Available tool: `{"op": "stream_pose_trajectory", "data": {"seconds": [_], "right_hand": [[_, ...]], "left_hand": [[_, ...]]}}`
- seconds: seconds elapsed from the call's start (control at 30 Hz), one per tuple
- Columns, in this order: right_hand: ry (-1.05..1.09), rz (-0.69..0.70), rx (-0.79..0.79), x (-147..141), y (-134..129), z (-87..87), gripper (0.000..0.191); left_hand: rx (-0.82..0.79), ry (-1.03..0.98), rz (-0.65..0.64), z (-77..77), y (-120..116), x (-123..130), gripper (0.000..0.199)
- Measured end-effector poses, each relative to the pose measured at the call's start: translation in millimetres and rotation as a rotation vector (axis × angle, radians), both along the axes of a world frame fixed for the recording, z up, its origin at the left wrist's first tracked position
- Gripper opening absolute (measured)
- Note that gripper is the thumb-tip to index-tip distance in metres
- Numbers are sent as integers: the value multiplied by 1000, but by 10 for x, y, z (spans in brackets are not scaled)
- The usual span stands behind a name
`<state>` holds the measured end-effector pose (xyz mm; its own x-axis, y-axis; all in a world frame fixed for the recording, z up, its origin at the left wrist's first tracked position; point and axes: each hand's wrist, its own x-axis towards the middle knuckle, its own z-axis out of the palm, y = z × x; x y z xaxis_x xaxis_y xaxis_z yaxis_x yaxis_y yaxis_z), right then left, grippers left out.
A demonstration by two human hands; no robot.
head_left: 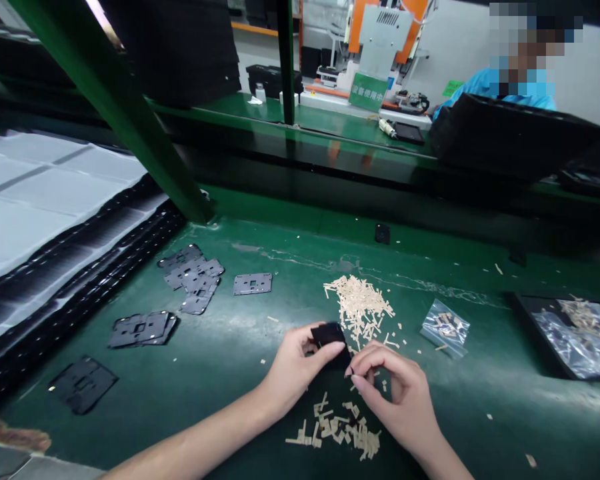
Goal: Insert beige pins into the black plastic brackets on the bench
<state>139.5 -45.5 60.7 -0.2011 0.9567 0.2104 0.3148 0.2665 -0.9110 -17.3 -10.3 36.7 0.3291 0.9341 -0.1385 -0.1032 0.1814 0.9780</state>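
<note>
My left hand [300,357] grips a small flat black plate [330,337], thumb on its face and fingers behind. At the plate's right lower corner, my right hand [390,380] pinches with thumb and fingertips; whatever sits between them is too small to make out. Behind my hands lies a heap of small tan strips [357,303]. A looser pile of tan pieces [337,427] is scattered in front of them, below my wrists. Similar black plates are stacked to the left: a spread pile [193,277], a single plate [253,283] and a lower stack [143,329].
Another black plate stack [83,385] lies front left. To the right are a clear zip bag [445,327] of tan pieces and a black tray [530,333] with bags. A green post [130,113] rises at left. Across the bench, a person in blue [520,87] sits behind a black bin [515,133].
</note>
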Motion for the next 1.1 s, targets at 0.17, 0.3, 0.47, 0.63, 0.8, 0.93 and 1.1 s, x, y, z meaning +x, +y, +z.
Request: {"op": "stream_pose_trajectory", "data": {"seconds": [0.17,0.3,0.47,0.63,0.8,0.93,1.1], "right_hand": [[2,-258,-62,-18,-18,-76,8],[-5,-347,-73,-31,-25,-109,8],[-12,-387,-86,-54,-29,-84,6],[-47,-405,-74,-67,-41,-75,6],[-35,-391,-57,-75,-48,-89,7],[-29,-368,-46,-81,-52,-90,8],[-3,-340,-126,-67,-38,-53,7]], "left_hand": [[-190,-198,-59,-41,-4,1,23],[-194,-251,-152,-6,-62,21,21],[-218,-169,-241,-9,-160,57,19],[-159,-82,-237,8,-192,70,14],[-118,-38,-222,46,-176,52,11],[-89,-12,-228,57,-174,41,9],[-77,6,-244,76,-171,28,9]]}}
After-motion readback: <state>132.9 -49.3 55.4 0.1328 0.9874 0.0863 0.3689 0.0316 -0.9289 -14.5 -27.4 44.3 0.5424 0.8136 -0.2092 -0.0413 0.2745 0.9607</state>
